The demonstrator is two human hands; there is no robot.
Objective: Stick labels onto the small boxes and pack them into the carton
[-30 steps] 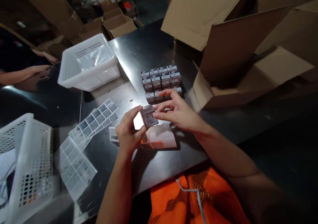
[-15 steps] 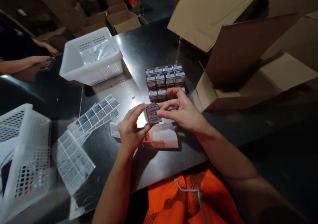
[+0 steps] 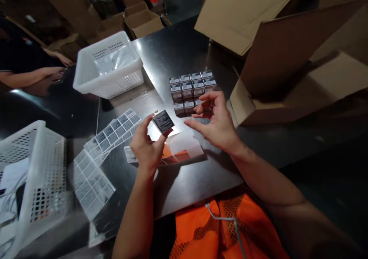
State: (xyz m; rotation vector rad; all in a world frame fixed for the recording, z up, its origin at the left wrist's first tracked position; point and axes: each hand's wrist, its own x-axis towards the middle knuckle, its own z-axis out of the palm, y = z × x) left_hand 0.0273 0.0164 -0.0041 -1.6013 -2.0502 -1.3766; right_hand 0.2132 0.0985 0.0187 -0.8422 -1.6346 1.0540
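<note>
Between the thumb and fingers of my left hand (image 3: 146, 144) is a small dark box (image 3: 163, 121) with fine pale print on its upward face, held tilted above the table. My right hand (image 3: 217, 123) is apart from it, fingers curved and spread, with nothing visible in them. Just beyond the right fingers stand rows of similar small boxes (image 3: 186, 91) with barcode labels, partly covered by that hand. Under the held box lies a curled label sheet (image 3: 189, 144), white with orange parts. A small pale box (image 3: 130, 154) shows beside my left wrist.
Printed label sheets (image 3: 93, 182) lie on the metal table (image 3: 172, 197) at left. One white basket (image 3: 109, 84) holds clear bags; another (image 3: 51, 174) stands at near left. An open carton (image 3: 276, 113) occupies the right. A person's arm (image 3: 34, 77) shows at far left.
My right hand has let go of the small box and moved right and slightly up. My left hand has shifted the box left and turned it, so its printed face is tilted differently.
</note>
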